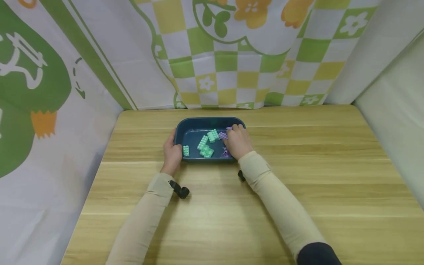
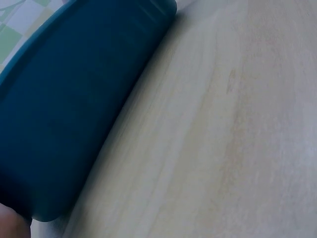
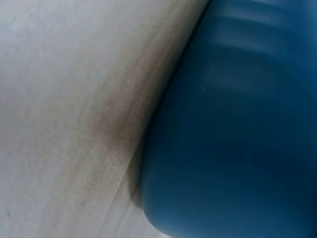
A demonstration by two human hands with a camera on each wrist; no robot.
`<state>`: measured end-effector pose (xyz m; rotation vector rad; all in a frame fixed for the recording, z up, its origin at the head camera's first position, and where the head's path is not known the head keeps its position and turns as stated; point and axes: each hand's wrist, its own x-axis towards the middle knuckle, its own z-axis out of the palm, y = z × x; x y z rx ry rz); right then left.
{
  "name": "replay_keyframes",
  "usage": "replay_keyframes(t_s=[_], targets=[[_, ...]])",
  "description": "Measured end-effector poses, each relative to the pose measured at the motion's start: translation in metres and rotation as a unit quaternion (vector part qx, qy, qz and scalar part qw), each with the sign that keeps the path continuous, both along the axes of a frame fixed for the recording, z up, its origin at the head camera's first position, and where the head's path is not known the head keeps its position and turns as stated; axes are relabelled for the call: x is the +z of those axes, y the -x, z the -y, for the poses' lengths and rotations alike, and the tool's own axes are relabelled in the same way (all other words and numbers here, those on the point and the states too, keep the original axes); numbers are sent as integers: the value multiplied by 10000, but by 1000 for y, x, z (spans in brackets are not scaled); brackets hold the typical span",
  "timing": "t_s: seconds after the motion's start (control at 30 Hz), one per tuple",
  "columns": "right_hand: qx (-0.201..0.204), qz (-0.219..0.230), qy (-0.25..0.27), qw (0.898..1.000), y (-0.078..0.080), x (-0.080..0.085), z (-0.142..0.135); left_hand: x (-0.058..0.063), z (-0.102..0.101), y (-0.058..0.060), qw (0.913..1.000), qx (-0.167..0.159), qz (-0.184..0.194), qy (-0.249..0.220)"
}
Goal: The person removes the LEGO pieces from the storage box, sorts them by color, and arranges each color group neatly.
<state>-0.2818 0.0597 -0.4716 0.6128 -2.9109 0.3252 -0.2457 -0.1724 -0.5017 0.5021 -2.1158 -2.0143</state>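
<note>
A dark blue tray (image 1: 195,138) stands on the wooden table, holding mint-green toy building bricks (image 1: 203,141) and purple ones (image 1: 223,135). My left hand (image 1: 172,154) grips the tray's left end, thumb at the rim and fingers along the outside. Over the right end reaches my right hand (image 1: 239,141), its bent fingers down inside among the purple bricks. The fingertips are hidden there, so I cannot tell whether they pinch one. Both wrist views are filled mostly by the tray's outer wall (image 2: 74,89), (image 3: 233,129).
One green brick (image 1: 186,151) lies apart in the tray's near left corner. Bare wooden tabletop (image 1: 314,176) extends to the right and in front. A checked, flowered cloth (image 1: 228,73) hangs behind the table's far edge. Black wrist mounts (image 1: 179,189) stick out from the sleeves.
</note>
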Motion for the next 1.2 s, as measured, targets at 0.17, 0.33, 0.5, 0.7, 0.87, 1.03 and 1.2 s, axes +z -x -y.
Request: replay_keyframes(t_s=[0.17, 0.33, 0.5, 0.7, 0.87, 1.03, 1.2], targets=[[0, 37, 10, 10000, 1, 1, 0, 1, -1, 0, 10000, 58, 33, -3], [10, 52, 162, 9999, -2, 3, -2, 2, -2, -1, 9999, 66, 102, 23], [83, 52, 568, 9983, -7, 9, -5, 3, -2, -1, 9998, 80, 164, 59], [402, -120, 1273, 9910, -18, 25, -16, 6, -1, -1, 9996, 39, 240, 117], [662, -103, 1679, 9835, -35, 38, -33, 5, -2, -1, 9997, 53, 226, 126], [946, -190, 1897, 9771, -58, 45, -51, 4, -1, -1, 9996, 45, 254, 70], [1226, -483, 1918, 9725, -79, 48, -62, 7, -1, 1, 9997, 29, 197, 130]])
